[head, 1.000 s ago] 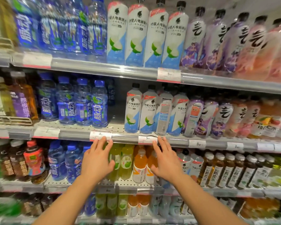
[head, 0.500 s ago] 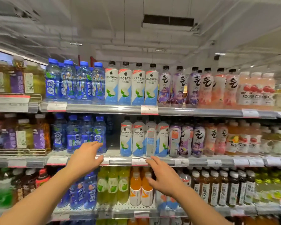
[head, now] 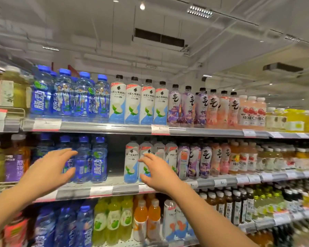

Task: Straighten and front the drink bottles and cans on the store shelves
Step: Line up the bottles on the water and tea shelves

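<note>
**Reaching for the middle shelf**

Reaching with spread, empty fingers, the left hand (head: pixel 48 172) nears upright blue bottles (head: pixel 89 159) at the shelf's front edge (head: pixel 125 188); the right hand (head: pixel 157 172), also empty, is just before white bottles (head: pixel 132 161), a gap between both groups.

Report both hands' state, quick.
Left hand: open, fingers spread, in front of the blue bottles, holding nothing.
Right hand: open, fingers loosely bent before the white bottles, holding nothing.
</note>
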Motion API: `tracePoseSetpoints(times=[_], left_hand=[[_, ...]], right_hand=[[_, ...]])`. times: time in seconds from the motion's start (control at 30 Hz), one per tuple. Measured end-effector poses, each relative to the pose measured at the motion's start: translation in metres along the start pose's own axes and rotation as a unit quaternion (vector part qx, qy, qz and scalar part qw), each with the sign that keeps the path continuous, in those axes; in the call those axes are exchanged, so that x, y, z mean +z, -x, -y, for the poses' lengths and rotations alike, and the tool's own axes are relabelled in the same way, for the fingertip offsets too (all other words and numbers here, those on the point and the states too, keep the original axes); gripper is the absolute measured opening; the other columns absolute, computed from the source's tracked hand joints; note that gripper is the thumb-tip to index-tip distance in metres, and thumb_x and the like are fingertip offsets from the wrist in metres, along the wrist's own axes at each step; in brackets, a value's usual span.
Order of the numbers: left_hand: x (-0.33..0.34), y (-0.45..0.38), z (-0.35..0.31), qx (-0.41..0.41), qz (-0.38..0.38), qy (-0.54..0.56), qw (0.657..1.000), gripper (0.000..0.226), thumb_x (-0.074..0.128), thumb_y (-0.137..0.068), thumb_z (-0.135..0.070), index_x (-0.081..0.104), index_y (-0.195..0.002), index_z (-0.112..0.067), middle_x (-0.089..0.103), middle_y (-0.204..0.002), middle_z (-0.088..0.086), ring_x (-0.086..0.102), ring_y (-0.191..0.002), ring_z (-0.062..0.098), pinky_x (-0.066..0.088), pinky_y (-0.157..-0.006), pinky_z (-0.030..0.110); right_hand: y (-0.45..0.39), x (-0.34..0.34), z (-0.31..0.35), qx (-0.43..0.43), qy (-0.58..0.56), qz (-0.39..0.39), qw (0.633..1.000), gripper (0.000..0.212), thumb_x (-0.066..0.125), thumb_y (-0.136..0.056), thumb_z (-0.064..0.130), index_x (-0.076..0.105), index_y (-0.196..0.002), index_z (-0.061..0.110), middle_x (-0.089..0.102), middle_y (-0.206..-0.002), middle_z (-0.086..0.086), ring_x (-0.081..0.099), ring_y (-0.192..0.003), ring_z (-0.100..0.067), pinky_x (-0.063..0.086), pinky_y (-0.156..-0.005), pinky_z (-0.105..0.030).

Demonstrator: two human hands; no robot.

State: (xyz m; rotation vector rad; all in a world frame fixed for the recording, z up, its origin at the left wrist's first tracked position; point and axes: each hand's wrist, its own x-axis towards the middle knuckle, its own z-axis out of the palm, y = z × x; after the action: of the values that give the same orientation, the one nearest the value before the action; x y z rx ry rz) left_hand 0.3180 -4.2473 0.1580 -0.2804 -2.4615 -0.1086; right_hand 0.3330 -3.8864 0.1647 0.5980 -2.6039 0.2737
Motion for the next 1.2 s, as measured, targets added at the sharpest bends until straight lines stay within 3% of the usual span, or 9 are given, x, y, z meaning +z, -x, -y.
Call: tracePoseSetpoints(times=[0.13,0.33,0.47,0.53,0.63,0.73,0.97,1.1,1.2], left_hand=[[-0.015,-0.025,0.059,0.049,-0.036,-0.006,0.998,0.077,0.042,-0.076,-0.056,0.060,-0.138,-0.013,0.058,-0.143,0.013,0.057,-0.127,0.036,0.050,-0.102,0.056],[-0.023,-0.043,0.112,0.076,-0.066,0.000,0.995,0.077,0.069,-0.083,-0.033,0.041,-0.152,-0.014,0.036,-0.160,0.013,0.033,-0.146,0.039,0.036,-0.115,0.055],[-0.013,-0.049,0.138,0.067,-0.049,-0.016,0.996,0.082,0.052,-0.078,-0.044,0.038,-0.153,-0.015,0.034,-0.162,0.013,0.031,-0.148,0.039,0.039,-0.110,0.057],[-0.004,-0.050,0.141,0.063,-0.044,-0.034,0.996,0.083,0.050,-0.077,-0.046,0.041,-0.153,-0.015,0.035,-0.161,0.013,0.032,-0.147,0.040,0.038,-0.109,0.057],[0.005,-0.054,0.141,0.053,-0.053,-0.047,0.996,0.081,0.050,-0.076,-0.047,0.044,-0.151,-0.016,0.037,-0.160,0.013,0.034,-0.146,0.041,0.036,-0.108,0.058],[0.009,-0.057,0.141,0.055,-0.065,-0.058,0.995,0.079,0.052,-0.076,-0.047,0.048,-0.149,-0.014,0.041,-0.157,0.015,0.040,-0.141,0.042,0.038,-0.106,0.059],[0.023,-0.068,0.144,0.053,-0.099,-0.048,0.992,0.082,0.078,-0.067,-0.039,0.056,-0.142,-0.012,0.047,-0.151,0.020,0.042,-0.134,0.049,0.037,-0.100,0.063],[0.031,-0.074,0.139,0.043,-0.123,-0.003,0.991,0.079,0.059,-0.065,-0.045,0.058,-0.135,-0.009,0.044,-0.148,0.023,0.037,-0.131,0.055,0.028,-0.111,0.058],[0.027,-0.066,0.134,0.043,-0.121,0.005,0.992,0.080,0.057,-0.066,-0.044,0.057,-0.138,-0.010,0.040,-0.152,0.023,0.034,-0.135,0.054,0.034,-0.106,0.064]], right_hand=[[-0.036,0.017,0.047,-0.006,0.022,-0.006,1.000,0.059,0.061,-0.096,0.035,0.044,-0.150,0.020,0.038,-0.159,-0.005,0.036,-0.145,-0.024,0.032,-0.119,-0.038],[-0.086,0.042,0.089,0.035,0.046,-0.021,0.998,0.062,0.062,-0.096,0.036,0.044,-0.152,0.018,0.039,-0.159,-0.006,0.039,-0.145,-0.024,0.034,-0.118,-0.039],[-0.118,0.063,0.109,0.046,0.053,-0.007,0.998,0.068,0.063,-0.093,0.037,0.040,-0.154,0.016,0.039,-0.159,-0.006,0.042,-0.143,-0.026,0.039,-0.114,-0.042],[-0.131,0.073,0.119,0.051,0.058,0.003,0.997,0.074,0.063,-0.093,0.038,0.033,-0.157,0.018,0.029,-0.164,-0.006,0.040,-0.144,-0.027,0.042,-0.112,-0.044],[-0.145,0.077,0.128,0.047,0.100,-0.075,0.991,0.081,0.063,-0.093,0.035,0.023,-0.160,0.016,0.017,-0.168,-0.010,0.029,-0.149,-0.031,0.038,-0.116,-0.048],[-0.157,0.066,0.132,0.073,0.139,-0.176,0.972,0.077,0.061,-0.093,0.031,0.025,-0.159,0.013,0.020,-0.166,-0.016,0.020,-0.153,-0.034,0.026,-0.122,-0.047],[-0.157,0.064,0.121,0.067,0.165,-0.107,0.978,0.088,0.061,-0.092,0.036,0.013,-0.161,0.010,0.008,-0.169,-0.015,0.005,-0.156,-0.034,0.032,-0.118,-0.050],[-0.152,0.062,0.116,0.055,0.163,-0.091,0.981,0.086,0.059,-0.093,0.035,0.013,-0.161,0.010,0.003,-0.170,-0.014,0.001,-0.157,-0.032,0.032,-0.119,-0.050],[-0.139,0.078,0.113,0.033,0.147,-0.085,0.985,0.073,0.060,-0.092,0.030,0.030,-0.155,0.009,0.009,-0.168,-0.018,0.011,-0.154,-0.036,0.032,-0.118,-0.050]])
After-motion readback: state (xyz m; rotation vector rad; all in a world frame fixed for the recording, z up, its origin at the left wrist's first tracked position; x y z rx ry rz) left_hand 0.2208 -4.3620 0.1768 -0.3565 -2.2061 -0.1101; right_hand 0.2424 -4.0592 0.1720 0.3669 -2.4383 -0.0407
